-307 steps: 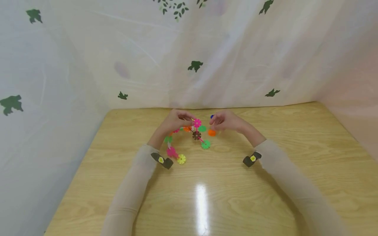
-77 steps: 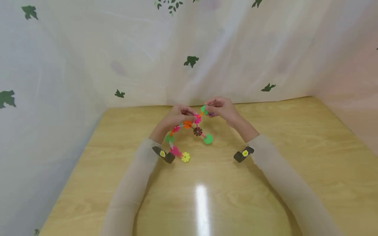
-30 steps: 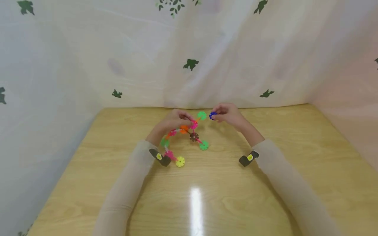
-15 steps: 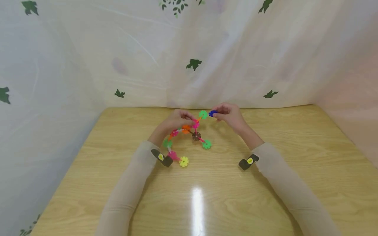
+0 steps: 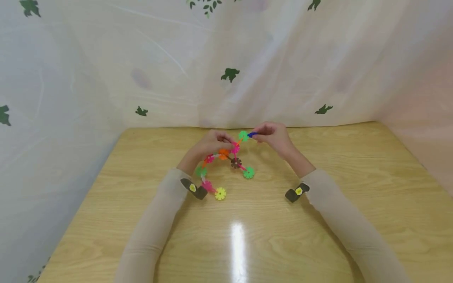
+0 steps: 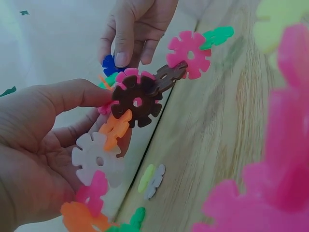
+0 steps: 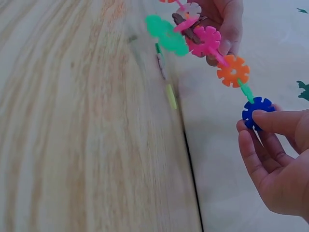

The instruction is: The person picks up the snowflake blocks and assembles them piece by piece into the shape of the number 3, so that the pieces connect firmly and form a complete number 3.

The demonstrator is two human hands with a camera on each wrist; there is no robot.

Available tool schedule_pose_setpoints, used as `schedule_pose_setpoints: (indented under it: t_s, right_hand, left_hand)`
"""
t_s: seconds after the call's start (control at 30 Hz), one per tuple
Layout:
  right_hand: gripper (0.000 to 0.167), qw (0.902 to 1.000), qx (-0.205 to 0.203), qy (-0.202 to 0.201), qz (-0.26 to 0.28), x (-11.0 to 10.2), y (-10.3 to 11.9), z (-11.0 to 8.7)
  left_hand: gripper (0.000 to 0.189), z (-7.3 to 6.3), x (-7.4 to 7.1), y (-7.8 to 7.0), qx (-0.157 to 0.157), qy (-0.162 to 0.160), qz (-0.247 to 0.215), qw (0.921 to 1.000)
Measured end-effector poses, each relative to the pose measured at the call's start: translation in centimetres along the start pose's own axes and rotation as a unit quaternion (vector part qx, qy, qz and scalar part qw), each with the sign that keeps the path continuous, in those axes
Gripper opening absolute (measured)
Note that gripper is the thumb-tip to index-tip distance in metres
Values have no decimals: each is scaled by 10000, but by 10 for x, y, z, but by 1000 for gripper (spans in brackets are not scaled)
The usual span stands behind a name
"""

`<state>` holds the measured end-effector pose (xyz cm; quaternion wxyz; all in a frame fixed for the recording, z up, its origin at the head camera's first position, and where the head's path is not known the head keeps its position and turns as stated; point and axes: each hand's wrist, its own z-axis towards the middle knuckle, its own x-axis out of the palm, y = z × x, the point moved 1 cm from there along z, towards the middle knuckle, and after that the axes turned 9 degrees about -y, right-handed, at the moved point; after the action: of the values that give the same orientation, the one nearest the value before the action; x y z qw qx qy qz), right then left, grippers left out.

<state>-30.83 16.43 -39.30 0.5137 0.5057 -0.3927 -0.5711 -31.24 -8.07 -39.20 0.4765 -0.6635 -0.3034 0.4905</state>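
A branching chain of slotted snowflake discs is held up over the table. My left hand (image 5: 209, 145) grips it near a pink disc (image 5: 235, 148) and a brown disc (image 6: 137, 102). From there one branch runs down to a green disc (image 5: 249, 172), while another curves round under the left wrist to a yellow disc (image 5: 220, 193). A short branch reaches up to another green disc (image 5: 243, 136). At that disc's edge, my right hand (image 5: 274, 135) pinches a dark blue disc (image 7: 248, 116) between thumb and fingers. In the right wrist view the blue disc meets the edge-on green disc (image 7: 245, 91).
Beyond the chain, a loose yellow disc (image 7: 171, 96) and a whitish disc (image 6: 155, 181) lie near the wooden table's (image 5: 283, 236) far edge. A pale curtain (image 5: 269, 78) with green bird shapes hangs right behind that edge.
The upper green disc has joined the chain, and the right hand has let it go. The blue disc, now turned edge-on, has moved left against that green disc. The left hand keeps its grip.
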Motion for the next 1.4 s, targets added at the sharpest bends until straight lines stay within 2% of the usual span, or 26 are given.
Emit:
schedule_pose_setpoints:
  t_s: [0.23, 0.57, 0.83, 1.03, 1.4]
  right_hand:
    - [15, 9991, -232, 321, -141, 2, 2, -3]
    - [16, 9982, -287, 518, -82, 5, 9, -5]
    - [14, 9950, -621, 705, 349, 7, 8, -5]
    - [11, 9925, -831, 790, 420, 9, 8, -9]
    - [10, 9891, -1086, 673, 726, 17, 12, -13]
  left_hand:
    - [39, 1, 3, -3, 66, 190, -404, 9990]
    - [25, -1, 4, -10, 255, -118, -911, 9954]
    - [24, -4, 1, -13, 328, -194, -1033, 9939]
    - [21, -6, -1, -15, 291, -162, -1087, 9935]
    - [20, -10, -4, -22, 321, -201, -1075, 9935]
